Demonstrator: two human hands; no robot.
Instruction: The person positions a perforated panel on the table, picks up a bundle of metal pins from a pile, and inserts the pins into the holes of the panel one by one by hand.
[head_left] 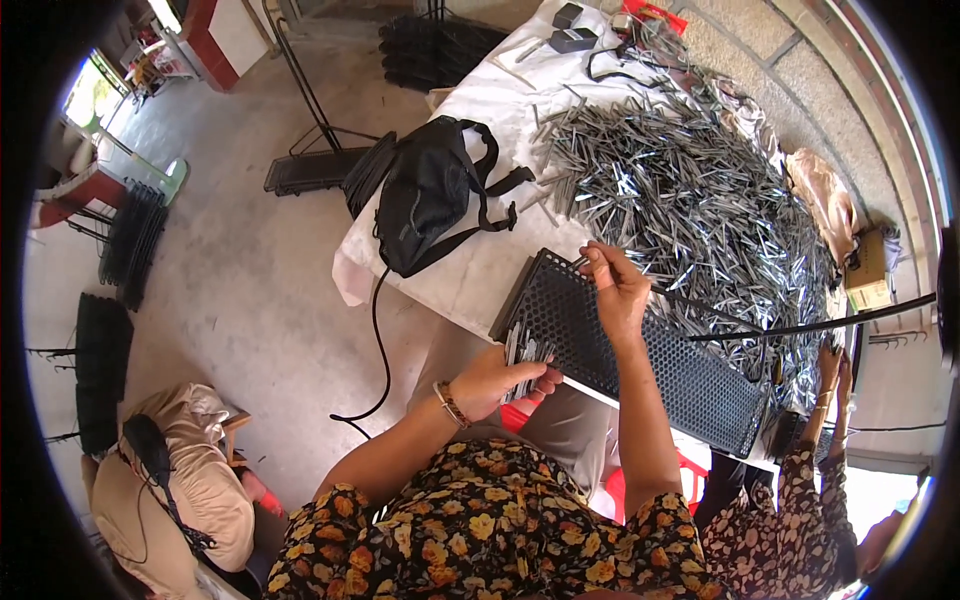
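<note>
A bundle of thin grey strips (524, 348) is gripped in my left hand (490, 382), held at the near side of a long black perforated tray (575, 315). My right hand (617, 285) is above the tray's far edge, close to its left corner. Its thumb and fingers are pinched together, and whatever lies between them is too small to make out. Beyond the tray spreads a big heap of loose dark, shiny strips (690, 190). The tray slants across the near side of the table, and my forearm covers part of it.
A black bag (425, 200) with straps lies on the white table cover (480, 95), a black cable hanging down. At the right, a co-worker's hands (832, 375) are near the heap. Stacked black racks (130, 240) stand left. A cardboard box (868, 280) sits far right.
</note>
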